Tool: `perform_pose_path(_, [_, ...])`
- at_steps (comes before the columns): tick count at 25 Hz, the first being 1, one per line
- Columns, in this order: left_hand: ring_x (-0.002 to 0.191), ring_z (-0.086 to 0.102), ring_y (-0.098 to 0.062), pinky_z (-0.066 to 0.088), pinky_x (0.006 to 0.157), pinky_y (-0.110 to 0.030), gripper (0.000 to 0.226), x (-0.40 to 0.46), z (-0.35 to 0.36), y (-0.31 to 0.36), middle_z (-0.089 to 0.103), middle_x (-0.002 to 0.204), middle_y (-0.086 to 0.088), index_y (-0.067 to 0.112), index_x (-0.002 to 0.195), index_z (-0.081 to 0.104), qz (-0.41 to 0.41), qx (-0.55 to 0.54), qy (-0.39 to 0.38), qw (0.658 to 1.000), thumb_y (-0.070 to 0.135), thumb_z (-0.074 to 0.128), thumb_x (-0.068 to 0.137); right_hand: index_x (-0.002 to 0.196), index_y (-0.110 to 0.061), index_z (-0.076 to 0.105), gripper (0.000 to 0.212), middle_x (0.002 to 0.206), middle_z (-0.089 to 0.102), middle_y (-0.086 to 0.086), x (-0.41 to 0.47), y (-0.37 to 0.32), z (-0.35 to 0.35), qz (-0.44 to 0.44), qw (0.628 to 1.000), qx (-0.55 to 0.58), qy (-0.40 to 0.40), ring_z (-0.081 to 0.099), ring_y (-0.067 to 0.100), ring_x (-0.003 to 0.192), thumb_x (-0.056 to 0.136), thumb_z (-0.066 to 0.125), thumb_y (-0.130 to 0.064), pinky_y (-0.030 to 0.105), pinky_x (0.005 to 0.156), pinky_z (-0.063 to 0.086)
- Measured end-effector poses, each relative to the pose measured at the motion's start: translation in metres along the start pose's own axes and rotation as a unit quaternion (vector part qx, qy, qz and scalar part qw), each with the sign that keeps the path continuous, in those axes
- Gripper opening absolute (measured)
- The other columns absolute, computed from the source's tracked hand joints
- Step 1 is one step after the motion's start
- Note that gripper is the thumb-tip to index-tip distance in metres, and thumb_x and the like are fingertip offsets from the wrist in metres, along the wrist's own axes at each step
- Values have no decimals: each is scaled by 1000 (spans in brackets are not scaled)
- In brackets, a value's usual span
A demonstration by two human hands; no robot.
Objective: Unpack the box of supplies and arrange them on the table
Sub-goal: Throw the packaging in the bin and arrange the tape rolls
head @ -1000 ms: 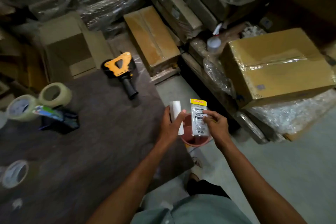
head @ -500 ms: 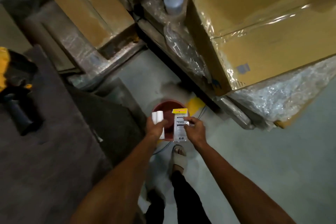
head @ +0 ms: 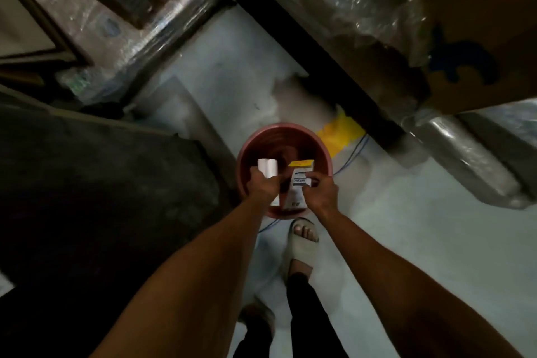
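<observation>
Dark table on the left, pale floor below, and a red plastic bucket standing on it. Over the bucket's mouth, the right hand pinches a yellow-topped retail packet, while the left hand grips a white paper roll. The two items sit just beside each other.
</observation>
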State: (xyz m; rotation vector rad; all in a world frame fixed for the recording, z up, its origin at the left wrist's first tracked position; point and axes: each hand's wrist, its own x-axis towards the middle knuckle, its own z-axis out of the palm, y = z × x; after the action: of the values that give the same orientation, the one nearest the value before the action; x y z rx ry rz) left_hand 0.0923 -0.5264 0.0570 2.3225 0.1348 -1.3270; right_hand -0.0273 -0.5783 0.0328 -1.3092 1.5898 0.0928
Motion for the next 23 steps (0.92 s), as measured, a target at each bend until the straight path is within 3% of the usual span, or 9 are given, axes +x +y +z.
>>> perform_pose_path(4, [120, 55, -36, 46, 100, -42, 74, 40, 12, -15, 55, 133, -17, 9, 138, 41, 9, 50, 7, 999, 24, 80, 78, 115, -9, 69, 34, 114, 70, 9, 21, 15, 29, -10, 999, -9, -35, 65, 25, 104, 82, 62, -1, 26, 91, 48])
perform_pose_path(7, [128, 49, -38, 40, 108, -42, 71, 49, 15, -20, 52, 138, -18, 7, 140, 41, 22, 76, 17, 997, 28, 77, 82, 115, -8, 67, 33, 113, 70, 12, 21, 20, 39, -20, 998, -9, -50, 64, 30, 108, 83, 59, -4, 38, 96, 50])
perform_pose_path(10, [130, 48, -40, 38, 108, -41, 55, 39, 9, -17, 52, 138, -22, 3, 137, 45, 32, 75, 33, 996, 33, 60, 94, 118, -5, 65, 33, 115, 69, 14, 10, 18, 31, -28, 997, -30, -59, 63, 30, 108, 86, 56, -3, 25, 84, 44])
perform_pose_path(13, [129, 48, -39, 37, 107, -39, 43, 16, -4, -7, 53, 137, -22, 2, 133, 53, 56, 78, 19, 995, 27, 52, 98, 118, -2, 65, 32, 119, 68, 16, -7, 4, 14, -43, 997, -26, -52, 61, 31, 114, 88, 53, 0, 19, 82, 39])
perform_pose_path(17, [110, 61, -40, 48, 97, -42, 33, -28, -31, 12, 68, 112, -24, 1, 110, 68, 123, 138, -42, 982, 27, 51, 98, 113, 2, 67, 27, 115, 68, 18, -43, -36, -17, -33, 998, -11, -47, 61, 33, 108, 91, 50, 1, 14, 68, 34])
perform_pose_path(23, [116, 60, -33, 45, 102, -36, 29, -129, -86, 62, 68, 120, -15, 10, 114, 70, 215, 209, -37, 953, 22, 51, 96, 123, -8, 64, 31, 121, 67, 13, -123, -113, -72, -97, 995, -13, -14, 61, 30, 112, 95, 52, -10, 23, 88, 40])
